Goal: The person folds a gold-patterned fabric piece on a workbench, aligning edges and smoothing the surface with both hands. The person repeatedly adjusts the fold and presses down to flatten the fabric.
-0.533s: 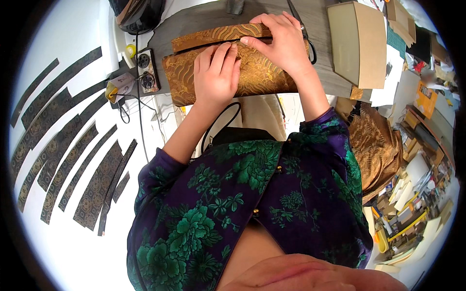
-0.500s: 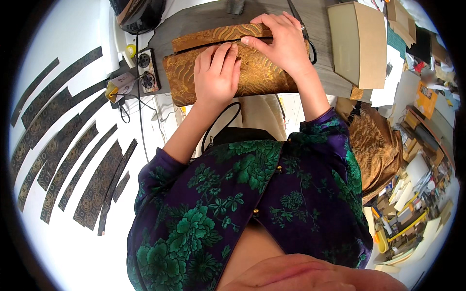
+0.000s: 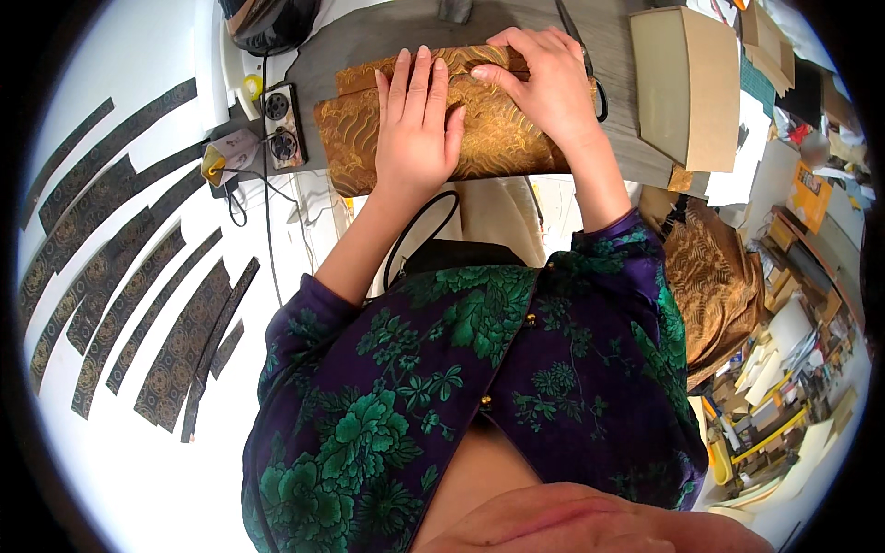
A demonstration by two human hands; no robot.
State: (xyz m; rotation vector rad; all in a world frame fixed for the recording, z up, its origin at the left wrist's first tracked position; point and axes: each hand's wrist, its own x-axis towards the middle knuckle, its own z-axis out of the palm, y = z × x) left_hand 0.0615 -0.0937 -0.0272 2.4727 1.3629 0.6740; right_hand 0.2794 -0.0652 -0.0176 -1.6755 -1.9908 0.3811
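Observation:
A gold-brown brocade piece [image 3: 512, 138] with a wave pattern lies across the near edge of the grey table, a folded strip along its far side. My left hand [image 3: 415, 129] rests flat on the left half, fingers stretched out toward the far edge and reaching over the strip. On the right half sits my right hand [image 3: 544, 83], its thumb spread away from the other fingers, which bend over the far edge. Both hands touch the brocade. Black-handled scissors [image 3: 590, 69] lie just beyond the right hand, partly hidden by it.
A beige box [image 3: 687, 92] stands on the table [image 3: 613, 37] at right. A power strip [image 3: 281, 124] with cables is at left. Dark patterned strips [image 3: 138, 276] lie on a white surface further left. Brown brocade cloth [image 3: 710, 286] hangs at right, near cluttered shelves.
My left hand has moved forward and flattened from bent fingers onto the brocade. The dark gap along the folded strip has mostly closed. My right hand stays nearly in place.

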